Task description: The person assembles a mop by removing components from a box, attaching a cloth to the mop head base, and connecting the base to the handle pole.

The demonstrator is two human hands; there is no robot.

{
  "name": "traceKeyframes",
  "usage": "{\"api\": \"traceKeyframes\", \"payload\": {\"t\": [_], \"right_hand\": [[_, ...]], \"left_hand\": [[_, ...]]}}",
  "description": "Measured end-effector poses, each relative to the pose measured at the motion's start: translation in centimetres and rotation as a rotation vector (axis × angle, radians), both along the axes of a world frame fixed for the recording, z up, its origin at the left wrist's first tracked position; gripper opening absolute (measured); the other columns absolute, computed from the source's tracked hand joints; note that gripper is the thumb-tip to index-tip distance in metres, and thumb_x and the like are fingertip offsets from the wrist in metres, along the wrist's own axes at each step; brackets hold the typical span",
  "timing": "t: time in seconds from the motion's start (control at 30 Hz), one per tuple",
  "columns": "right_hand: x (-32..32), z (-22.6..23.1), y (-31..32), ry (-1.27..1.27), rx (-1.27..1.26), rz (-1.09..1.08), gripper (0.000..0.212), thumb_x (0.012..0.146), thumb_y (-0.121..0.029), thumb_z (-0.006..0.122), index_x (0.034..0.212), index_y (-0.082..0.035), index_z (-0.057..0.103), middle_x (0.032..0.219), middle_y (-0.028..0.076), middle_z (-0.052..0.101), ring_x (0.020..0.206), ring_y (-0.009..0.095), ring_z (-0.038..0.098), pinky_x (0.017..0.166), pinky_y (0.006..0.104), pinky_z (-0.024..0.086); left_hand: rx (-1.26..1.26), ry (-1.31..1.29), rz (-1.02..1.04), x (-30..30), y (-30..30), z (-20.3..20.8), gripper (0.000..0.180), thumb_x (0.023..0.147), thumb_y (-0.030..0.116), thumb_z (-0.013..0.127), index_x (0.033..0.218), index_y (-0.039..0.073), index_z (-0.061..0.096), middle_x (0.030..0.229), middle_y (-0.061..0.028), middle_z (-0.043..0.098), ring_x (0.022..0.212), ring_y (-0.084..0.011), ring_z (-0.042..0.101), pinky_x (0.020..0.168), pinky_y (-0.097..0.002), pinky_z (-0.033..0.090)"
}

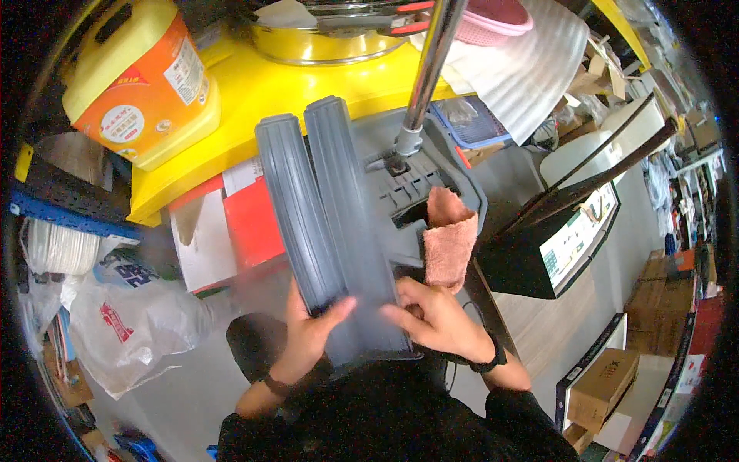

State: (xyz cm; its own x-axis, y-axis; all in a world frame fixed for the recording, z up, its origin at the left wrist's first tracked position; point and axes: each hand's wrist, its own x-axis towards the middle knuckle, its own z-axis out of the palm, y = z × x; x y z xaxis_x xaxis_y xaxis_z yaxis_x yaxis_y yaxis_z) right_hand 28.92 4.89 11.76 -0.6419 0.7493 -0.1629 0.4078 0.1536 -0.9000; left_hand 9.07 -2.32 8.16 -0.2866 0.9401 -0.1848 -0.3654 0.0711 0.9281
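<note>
In front of me stand two long, ribbed grey plastic strips, side by side and tilted away: a left strip [289, 181] and a wider right strip [339, 185]. My left hand [308, 335] grips their lower left part, its thumb lying across the front. At the lower right edge, my right hand [427, 316] is curled with its thumb against the plastic; some fingertips are hidden. Behind the strips is a grey plastic base [369, 135] with slots and an upright metal pole [431, 69]. A folded pink cloth [450, 250] hangs over its right side, just above my right hand.
A yellow shelf [323, 88] carries a yellow jug [142, 85] with an orange label. A black box-like bin [523, 258] with long handles stands to the right. White plastic bags [135, 331] lie left; a cardboard box [604, 389] sits lower right.
</note>
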Motion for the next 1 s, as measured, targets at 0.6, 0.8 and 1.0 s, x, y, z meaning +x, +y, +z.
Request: {"api": "traceKeyframes", "payload": {"t": [0.6,0.8,1.0], "right_hand": [[13.0,7.1,-1.5,-0.165,0.453,0.224,0.055,0.066,-0.008,0.064,0.121,-0.016,0.065,0.112,0.009,0.057,0.083,0.026,0.066,0.062,0.0338,0.053],[13.1,5.8,-1.7,0.173,0.768,-0.331,0.016,0.077,-0.016,0.072,0.073,-0.006,0.059,0.076,0.012,0.061,0.071,0.023,0.058,0.064,0.0348,0.049],[15.8,10.1,0.3,0.177,0.813,-0.780,0.021,0.082,-0.009,0.065,0.091,-0.006,0.046,0.087,0.001,0.043,0.079,0.012,0.041,0.074,0.0234,0.036]], "left_hand": [[-0.278,-0.572,-0.062,11.8,1.3,3.4,0.043,0.084,-0.001,0.068,0.124,0.006,0.052,0.112,-0.0077,0.064,0.099,-0.0232,0.063,0.086,-0.0394,0.052],[-0.170,-0.881,-0.174,10.2,0.4,2.8,0.047,0.098,0.036,0.045,0.121,-0.004,0.048,0.115,-0.0194,0.060,0.096,-0.0323,0.064,0.088,-0.0480,0.052],[-0.170,-0.810,0.002,6.3,-0.1,1.7,0.056,0.095,0.045,0.037,0.120,-0.003,0.053,0.114,-0.0138,0.062,0.093,-0.0263,0.064,0.085,-0.0411,0.052]]}}
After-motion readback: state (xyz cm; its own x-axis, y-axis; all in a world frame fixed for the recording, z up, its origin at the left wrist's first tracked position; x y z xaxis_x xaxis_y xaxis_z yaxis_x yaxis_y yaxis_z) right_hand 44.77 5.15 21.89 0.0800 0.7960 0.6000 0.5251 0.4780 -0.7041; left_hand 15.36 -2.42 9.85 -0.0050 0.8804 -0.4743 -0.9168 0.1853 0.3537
